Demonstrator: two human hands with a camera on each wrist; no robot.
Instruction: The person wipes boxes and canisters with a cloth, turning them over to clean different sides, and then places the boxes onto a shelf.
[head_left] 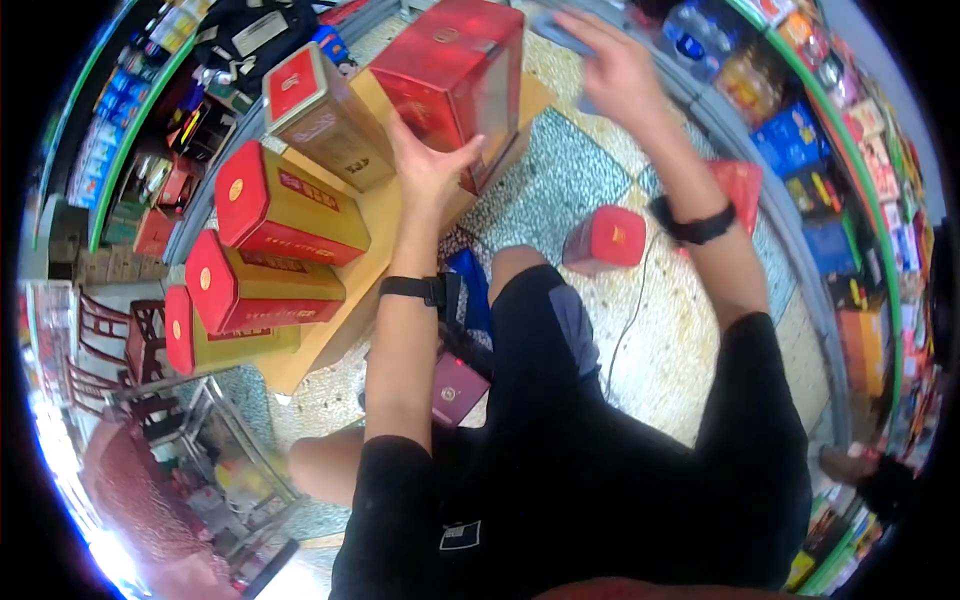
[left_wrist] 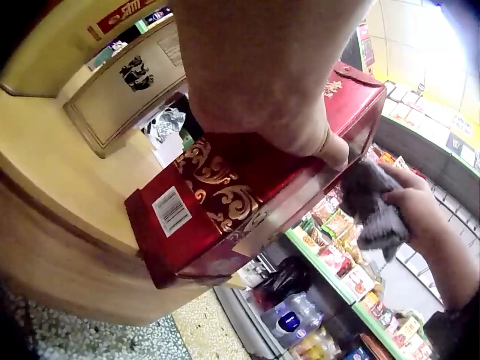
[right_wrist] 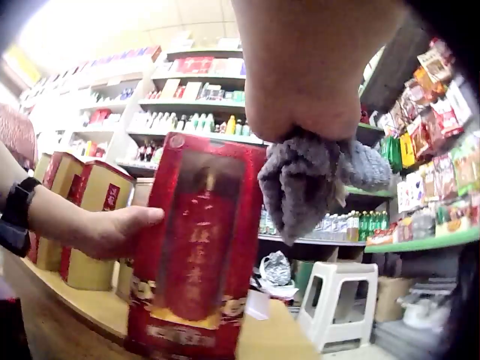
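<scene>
My left hand point(head_left: 432, 172) grips a shiny red gift box point(head_left: 445, 60) at the far end of a narrow wooden bench point(head_left: 385, 225), thumb spread along one side. Through the box's front window point(right_wrist: 196, 247), a red bottle with gold characters shows in the right wrist view. Beyond the box, my right hand point(head_left: 622, 80) is raised and holds a crumpled grey cloth point(right_wrist: 296, 187), held off the box. In the left wrist view, the cloth point(left_wrist: 375, 206) hangs from its curled fingers. Gold scrolls and a barcode label point(left_wrist: 172, 211) mark the box's lower part.
Beside the red box stands a beige tin point(head_left: 335, 120), then several red-and-gold tins point(head_left: 290, 200) in a row. A red canister point(head_left: 605, 240) is on the floor near my knee, with a thin cable close by. Stocked shelves point(head_left: 840, 130) curve along both sides; a white stool point(right_wrist: 341, 300) stands behind.
</scene>
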